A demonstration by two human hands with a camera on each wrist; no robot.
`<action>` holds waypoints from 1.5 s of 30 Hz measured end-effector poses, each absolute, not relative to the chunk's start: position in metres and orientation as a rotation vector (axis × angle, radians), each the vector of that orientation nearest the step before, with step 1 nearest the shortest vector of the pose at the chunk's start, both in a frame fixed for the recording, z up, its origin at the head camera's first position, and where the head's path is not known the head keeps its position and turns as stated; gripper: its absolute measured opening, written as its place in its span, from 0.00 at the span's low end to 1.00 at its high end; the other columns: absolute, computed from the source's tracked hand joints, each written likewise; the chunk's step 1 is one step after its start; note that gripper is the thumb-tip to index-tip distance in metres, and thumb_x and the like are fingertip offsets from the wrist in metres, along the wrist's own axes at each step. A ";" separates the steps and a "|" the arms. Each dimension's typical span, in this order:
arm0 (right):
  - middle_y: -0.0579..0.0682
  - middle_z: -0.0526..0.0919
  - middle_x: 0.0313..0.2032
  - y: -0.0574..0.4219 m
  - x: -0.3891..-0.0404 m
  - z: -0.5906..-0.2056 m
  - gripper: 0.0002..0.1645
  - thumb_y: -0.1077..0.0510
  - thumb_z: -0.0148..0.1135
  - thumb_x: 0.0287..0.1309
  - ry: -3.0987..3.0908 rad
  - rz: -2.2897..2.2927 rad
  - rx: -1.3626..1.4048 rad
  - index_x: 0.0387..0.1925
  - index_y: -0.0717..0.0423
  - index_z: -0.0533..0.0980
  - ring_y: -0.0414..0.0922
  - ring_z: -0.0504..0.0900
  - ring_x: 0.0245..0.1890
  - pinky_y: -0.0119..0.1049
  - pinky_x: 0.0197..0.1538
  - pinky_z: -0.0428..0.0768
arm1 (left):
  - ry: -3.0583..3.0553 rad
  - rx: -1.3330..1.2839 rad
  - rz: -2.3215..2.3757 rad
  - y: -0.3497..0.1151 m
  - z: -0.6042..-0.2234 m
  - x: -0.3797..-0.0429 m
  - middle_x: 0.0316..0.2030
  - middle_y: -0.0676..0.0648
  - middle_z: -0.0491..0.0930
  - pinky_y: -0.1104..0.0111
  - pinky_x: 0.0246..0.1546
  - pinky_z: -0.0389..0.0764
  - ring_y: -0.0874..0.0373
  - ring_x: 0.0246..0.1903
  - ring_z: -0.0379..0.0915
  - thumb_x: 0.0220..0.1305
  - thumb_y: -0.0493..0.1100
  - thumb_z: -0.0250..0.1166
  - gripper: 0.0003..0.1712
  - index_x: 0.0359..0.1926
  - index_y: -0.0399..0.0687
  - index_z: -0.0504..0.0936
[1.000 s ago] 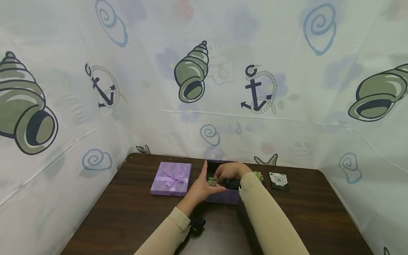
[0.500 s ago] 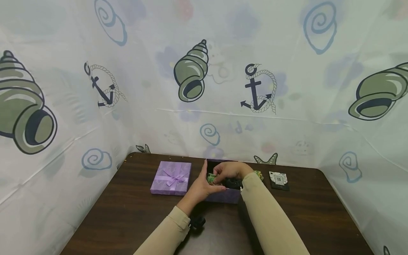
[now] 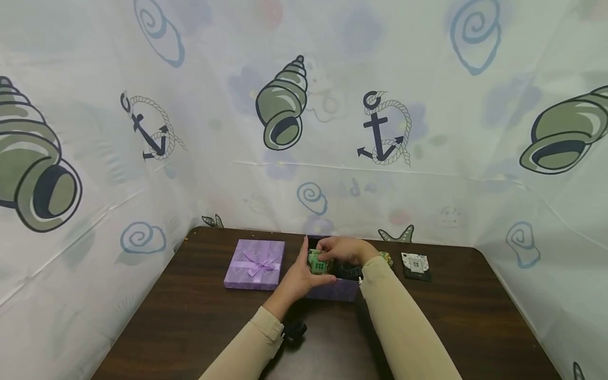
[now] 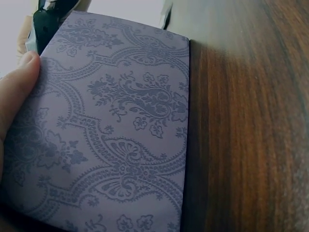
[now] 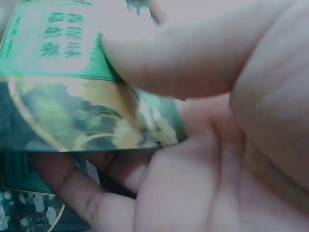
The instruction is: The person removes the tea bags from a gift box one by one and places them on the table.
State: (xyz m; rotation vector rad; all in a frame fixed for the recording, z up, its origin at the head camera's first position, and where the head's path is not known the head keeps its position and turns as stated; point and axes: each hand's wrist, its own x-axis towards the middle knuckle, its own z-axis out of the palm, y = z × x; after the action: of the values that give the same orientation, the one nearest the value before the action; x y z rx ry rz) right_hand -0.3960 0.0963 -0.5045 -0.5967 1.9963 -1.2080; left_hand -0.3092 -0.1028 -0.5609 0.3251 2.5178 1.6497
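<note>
A purple patterned box [image 3: 337, 291] stands uncovered on the table, its embossed side wall filling most of the left wrist view. My left hand [image 3: 298, 277] grips its near left corner, with the thumb [image 4: 19, 87] at the rim and the fingers along the left side. My right hand [image 3: 349, 250] pinches a green printed packet [image 3: 317, 264] over the box's left part. Seen from the right wrist, the thumb presses on the packet's face, and another dark green packet [image 5: 34, 212] lies beneath. Dark contents show partly under the right hand.
Left of the box lies its lilac lid [image 3: 256, 264] with a ribbon bow. A black and white packet [image 3: 416, 266] rests on the dark wood table [image 3: 465, 316] to the right. A yellow-green packet [image 3: 386, 258] shows partly behind the right sleeve. A patterned cloth [image 3: 332, 195] hangs behind.
My right hand has lifted the green packet a little, and more of its green face shows now. My left hand stays at the box corner.
</note>
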 end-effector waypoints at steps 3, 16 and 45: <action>0.49 0.82 0.43 0.097 -0.395 -0.504 0.06 0.60 0.59 0.82 2.005 -1.252 -0.576 0.51 0.59 0.77 0.45 0.82 0.42 0.40 0.45 0.86 | 2.517 0.334 1.659 -0.103 -0.560 -0.309 0.76 0.33 0.72 0.44 0.67 0.79 0.39 0.69 0.76 0.51 0.69 0.86 0.86 0.90 0.61 0.31; 0.51 0.80 0.49 0.106 -0.379 -0.491 0.22 0.64 0.73 0.66 2.101 -1.244 -0.682 0.60 0.54 0.80 0.48 0.78 0.47 0.47 0.54 0.82 | 2.521 0.332 1.650 -0.103 -0.560 -0.308 0.80 0.32 0.66 0.41 0.69 0.77 0.36 0.73 0.73 0.54 0.65 0.86 0.84 0.90 0.59 0.31; 0.62 0.69 0.79 0.153 -0.323 -0.475 0.34 0.44 0.60 0.82 2.716 -1.499 -0.286 0.82 0.43 0.65 0.63 0.89 0.54 0.58 0.54 0.87 | 2.474 0.294 1.686 -0.102 -0.559 -0.305 0.87 0.33 0.51 0.35 0.72 0.72 0.34 0.73 0.73 0.55 0.61 0.87 0.83 0.90 0.69 0.30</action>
State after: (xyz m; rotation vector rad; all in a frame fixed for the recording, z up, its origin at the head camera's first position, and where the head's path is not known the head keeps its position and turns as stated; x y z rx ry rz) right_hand -0.3229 0.1530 -0.4750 -0.2857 2.7157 -1.4990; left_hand -0.3054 -0.1021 -0.5591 0.2939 2.4737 1.6860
